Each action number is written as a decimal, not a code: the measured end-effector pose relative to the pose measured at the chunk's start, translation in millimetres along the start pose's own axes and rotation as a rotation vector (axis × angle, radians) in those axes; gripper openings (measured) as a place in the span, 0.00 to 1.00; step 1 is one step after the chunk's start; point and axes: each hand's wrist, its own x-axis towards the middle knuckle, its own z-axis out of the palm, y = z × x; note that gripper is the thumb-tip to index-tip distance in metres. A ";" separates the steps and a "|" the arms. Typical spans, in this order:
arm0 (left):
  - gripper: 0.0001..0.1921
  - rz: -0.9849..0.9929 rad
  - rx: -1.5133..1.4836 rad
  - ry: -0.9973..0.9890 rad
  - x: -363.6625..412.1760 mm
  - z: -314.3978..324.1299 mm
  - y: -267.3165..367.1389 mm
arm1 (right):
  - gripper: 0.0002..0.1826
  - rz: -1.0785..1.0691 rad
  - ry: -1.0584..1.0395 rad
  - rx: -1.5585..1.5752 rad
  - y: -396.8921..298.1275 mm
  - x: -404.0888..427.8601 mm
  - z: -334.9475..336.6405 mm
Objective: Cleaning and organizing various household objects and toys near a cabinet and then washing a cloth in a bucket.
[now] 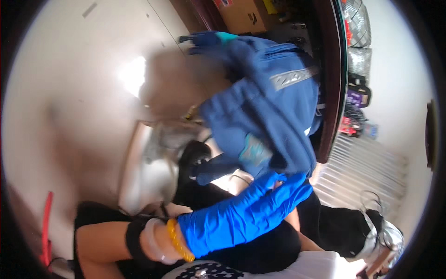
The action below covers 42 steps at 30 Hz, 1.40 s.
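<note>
A navy-blue garment (258,104) with teal parts and a grey patch bearing marks hangs bunched and partly blurred in front of me. My left hand (247,212), in a blue disposable glove with a yellow bracelet at the wrist, reaches from the lower left. Its fingers close on the garment's lower edge. Of my right arm (308,242) only a strip of skin shows beyond the glove; my right hand is hidden behind the glove and the cloth.
A dark table edge (332,87) runs down the right of the garment. A cardboard box (240,17) stands at the top. Wrapped items lie beyond the table edge, above a ribbed pale panel (362,171). A red strap-like thing (47,223) is at lower left; black cloth (341,230) at lower right.
</note>
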 end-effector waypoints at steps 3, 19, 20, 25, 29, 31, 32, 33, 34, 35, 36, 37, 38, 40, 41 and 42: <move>0.28 -0.330 -0.318 0.050 -1.5 13.1 -28.8 | 0.16 0.021 -0.127 0.176 19.6 40.3 -11.1; 0.42 -0.788 -0.748 -0.017 -12.1 63.7 -0.9 | 0.28 -0.380 -0.131 0.547 -3.0 110.9 -44.0; 0.42 -0.779 -0.800 -0.009 -11.2 69.4 2.2 | 0.27 -0.375 -0.488 0.685 -1.4 116.1 -53.2; 0.40 -0.948 -1.232 0.093 27.3 82.2 -6.7 | 0.26 -0.223 -0.917 0.846 8.5 115.5 -69.1; 0.26 -0.972 -1.751 0.278 39.1 113.7 -62.2 | 0.28 -0.095 -0.742 0.842 26.1 96.7 -66.5; 0.25 -0.892 -1.632 0.301 54.0 103.5 -49.2 | 0.28 -0.121 -0.596 0.712 24.0 98.4 -70.9; 0.25 -0.881 -1.565 0.274 51.9 110.2 -54.4 | 0.25 -0.208 -0.673 0.730 21.0 104.3 -66.0; 0.25 -0.877 -1.564 0.264 56.7 109.7 -54.2 | 0.24 -0.219 -0.686 0.752 17.5 109.7 -64.8; 0.25 -0.907 -1.585 0.305 60.1 106.6 -53.2 | 0.24 -0.202 -0.712 0.811 16.8 119.6 -59.9; 0.25 -0.939 -1.605 0.346 62.3 105.1 -53.1 | 0.23 -0.173 -0.722 0.879 16.9 129.4 -55.2; 0.26 -0.914 -1.689 0.423 66.2 106.6 -57.6 | 0.22 -0.141 -0.737 0.944 16.2 140.1 -49.1; 0.26 -0.915 -1.679 0.413 74.0 107.1 -64.1 | 0.22 -0.117 -0.754 1.002 17.6 148.8 -44.4; 0.26 -0.908 -1.688 0.464 81.5 107.3 -70.7 | 0.21 -0.094 -0.770 1.060 19.5 157.6 -39.4; 0.26 -0.845 -1.704 0.510 91.6 108.9 -84.7 | 0.20 -0.048 -0.794 1.162 22.4 171.0 -30.0; 0.26 -0.852 -1.701 0.506 95.3 112.1 -90.8 | 0.20 -0.049 -0.788 1.160 20.0 174.6 -27.9; 0.25 -0.862 -1.728 0.534 96.6 115.8 -98.1 | 0.20 -0.057 -0.778 1.142 17.9 175.3 -25.2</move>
